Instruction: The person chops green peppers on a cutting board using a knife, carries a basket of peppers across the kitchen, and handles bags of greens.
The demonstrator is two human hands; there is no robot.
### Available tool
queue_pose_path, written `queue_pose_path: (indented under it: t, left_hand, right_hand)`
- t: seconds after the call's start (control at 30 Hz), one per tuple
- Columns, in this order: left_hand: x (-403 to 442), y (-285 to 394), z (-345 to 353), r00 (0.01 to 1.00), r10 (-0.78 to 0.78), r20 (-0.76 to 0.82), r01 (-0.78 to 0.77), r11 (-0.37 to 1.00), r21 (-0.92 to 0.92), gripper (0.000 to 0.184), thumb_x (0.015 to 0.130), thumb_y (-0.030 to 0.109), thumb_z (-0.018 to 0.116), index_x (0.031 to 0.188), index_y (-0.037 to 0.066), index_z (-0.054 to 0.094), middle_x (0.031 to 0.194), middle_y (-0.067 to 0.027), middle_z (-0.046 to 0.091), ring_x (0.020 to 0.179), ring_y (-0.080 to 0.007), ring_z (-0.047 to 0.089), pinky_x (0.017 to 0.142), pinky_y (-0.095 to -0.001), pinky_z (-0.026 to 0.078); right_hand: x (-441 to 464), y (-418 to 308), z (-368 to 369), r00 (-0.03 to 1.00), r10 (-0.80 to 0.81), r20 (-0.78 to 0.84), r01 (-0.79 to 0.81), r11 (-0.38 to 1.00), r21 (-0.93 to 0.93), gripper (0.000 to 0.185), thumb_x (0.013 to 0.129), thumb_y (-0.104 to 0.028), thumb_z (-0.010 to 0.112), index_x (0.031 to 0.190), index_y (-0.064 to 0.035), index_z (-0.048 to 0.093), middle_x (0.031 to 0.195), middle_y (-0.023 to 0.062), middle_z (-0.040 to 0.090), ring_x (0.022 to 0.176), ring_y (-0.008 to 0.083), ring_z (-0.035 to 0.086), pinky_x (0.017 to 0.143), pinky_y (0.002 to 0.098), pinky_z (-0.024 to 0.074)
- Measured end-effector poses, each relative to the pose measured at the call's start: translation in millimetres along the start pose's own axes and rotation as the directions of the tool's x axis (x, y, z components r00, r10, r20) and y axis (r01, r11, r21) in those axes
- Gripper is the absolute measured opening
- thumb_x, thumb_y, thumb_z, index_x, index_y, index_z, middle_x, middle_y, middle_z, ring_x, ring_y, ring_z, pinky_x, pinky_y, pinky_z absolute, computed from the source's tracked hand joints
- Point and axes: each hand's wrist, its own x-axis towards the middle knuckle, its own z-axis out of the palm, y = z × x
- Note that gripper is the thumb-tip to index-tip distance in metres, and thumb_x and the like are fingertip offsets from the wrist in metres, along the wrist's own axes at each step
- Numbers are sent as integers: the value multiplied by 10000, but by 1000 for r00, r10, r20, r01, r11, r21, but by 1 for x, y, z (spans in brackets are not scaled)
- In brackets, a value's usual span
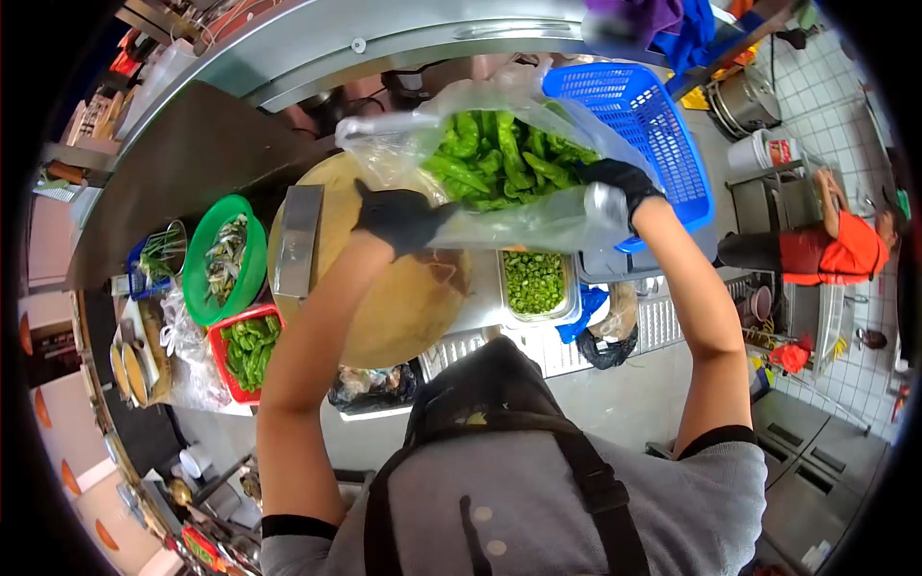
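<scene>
A clear plastic bag [523,228] with long green peppers [509,158] inside lies across the counter, its mouth spread wide. My left hand [399,216], in a black glove, is at the bag's near left edge with its thumb against the plastic; some of its fingers are hidden. Gripping the bag's right side is my right hand [622,182], also black-gloved. Below the left hand is a round wooden chopping board [384,317], with a cleaver [298,240] lying on its left side. A clear container of chopped green pieces [534,283] sits just below the bag.
A blue basket [687,168] stands right of the bag. To the left are a green colander [197,278] and a red basket of green peppers [248,355]. A black-lined bin [375,389] is below the board. Another person in red [845,252] is at the far right.
</scene>
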Motion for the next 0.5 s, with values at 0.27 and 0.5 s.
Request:
queue_pose_path:
  t: [0.27,0.5]
  left_hand:
    - [57,-12,6,979,-43,-199,154,796,585,405,760,238,566,1165,215,552,1238,-71,473,1175,-269,422,937,-744,58]
    - [42,-58,7,867,-230,-442,201,973,-113,1019,620,301,743,1407,116,122,1344,-147,373,1177,-292,430,964,-378,356]
  right_hand:
    - [47,-72,27,852,-69,519,271,906,-324,287,716,-228,583,927,-37,622,906,210,615,841,351,602,748,438,470]
    - [80,-37,165,953,-297,63,297,868,-398,214,740,-156,499,854,-39,638,805,196,627,763,343,618,645,426,493]
